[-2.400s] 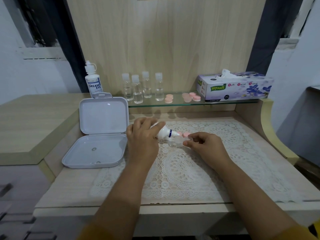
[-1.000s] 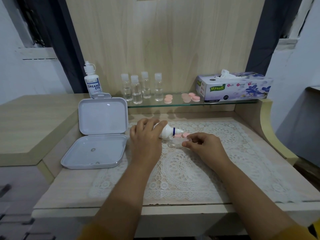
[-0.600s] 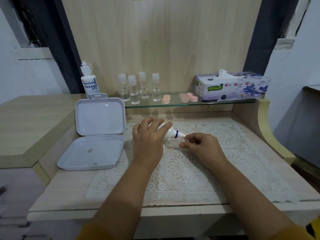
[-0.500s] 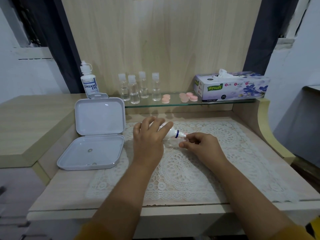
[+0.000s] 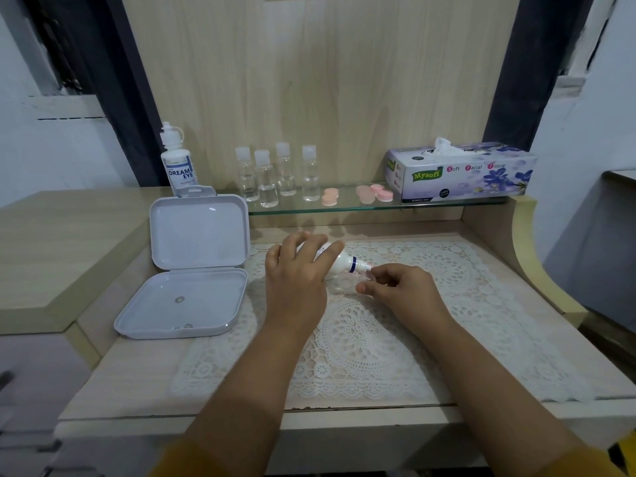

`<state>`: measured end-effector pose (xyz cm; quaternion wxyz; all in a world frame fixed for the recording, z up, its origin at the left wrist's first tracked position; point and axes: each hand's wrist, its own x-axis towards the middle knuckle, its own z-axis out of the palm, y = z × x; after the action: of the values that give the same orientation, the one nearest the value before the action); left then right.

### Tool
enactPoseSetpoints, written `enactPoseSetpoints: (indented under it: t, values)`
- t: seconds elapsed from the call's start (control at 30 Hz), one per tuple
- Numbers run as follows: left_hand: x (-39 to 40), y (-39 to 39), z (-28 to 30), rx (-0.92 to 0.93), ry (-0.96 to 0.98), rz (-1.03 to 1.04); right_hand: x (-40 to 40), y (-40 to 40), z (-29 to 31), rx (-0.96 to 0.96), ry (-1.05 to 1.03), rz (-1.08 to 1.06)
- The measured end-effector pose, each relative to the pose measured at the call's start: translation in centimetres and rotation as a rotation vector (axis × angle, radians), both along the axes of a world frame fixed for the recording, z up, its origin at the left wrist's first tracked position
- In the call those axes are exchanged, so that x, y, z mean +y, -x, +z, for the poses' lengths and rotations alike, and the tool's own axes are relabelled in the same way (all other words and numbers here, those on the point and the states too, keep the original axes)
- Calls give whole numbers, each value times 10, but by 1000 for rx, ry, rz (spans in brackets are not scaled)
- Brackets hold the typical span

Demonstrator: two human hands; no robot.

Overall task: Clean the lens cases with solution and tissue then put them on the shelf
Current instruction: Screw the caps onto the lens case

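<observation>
My left hand [image 5: 297,273] grips a small white solution bottle [image 5: 344,261] with a blue ring, tipped on its side, nozzle pointing right. My right hand [image 5: 401,292] pinches a clear lens case [image 5: 344,285] on the lace mat, right under the nozzle. A bit of pink shows behind my right fingers. Pink lens case lids [image 5: 330,196] and more pink lids [image 5: 375,193] lie on the glass shelf [image 5: 447,204]. The tissue box [image 5: 461,173] stands at the shelf's right end.
An open white plastic box [image 5: 192,270] lies left of the lace mat [image 5: 378,339]. Several small clear bottles [image 5: 277,175] and a taller Dream Eye bottle [image 5: 179,165] stand at the back. A raised wooden ledge [image 5: 51,249] is at the left.
The solution bottle's nozzle has swung further right and down toward the case my right hand holds. The pink lids on the mat are now mostly hidden behind my right fingers.
</observation>
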<state>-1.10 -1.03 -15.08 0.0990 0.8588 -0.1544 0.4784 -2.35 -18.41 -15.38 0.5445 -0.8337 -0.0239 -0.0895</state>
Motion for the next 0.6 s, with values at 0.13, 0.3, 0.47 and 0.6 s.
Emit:
enactPoseSetpoints:
  t: [0.13, 0.3, 0.47, 0.6]
  values:
    - [1, -1, 0, -1, 0, -3, 0, -1, -1, 6, 2, 0]
    - [1, -1, 0, -22, 0, -12, 0, 0, 1, 3, -3, 5]
    - [1, -1, -1, -5, 7, -24, 0, 2, 2, -8, 1, 12]
    - [0, -1, 0, 15, 20, -22, 1, 2, 3, -20, 21, 3]
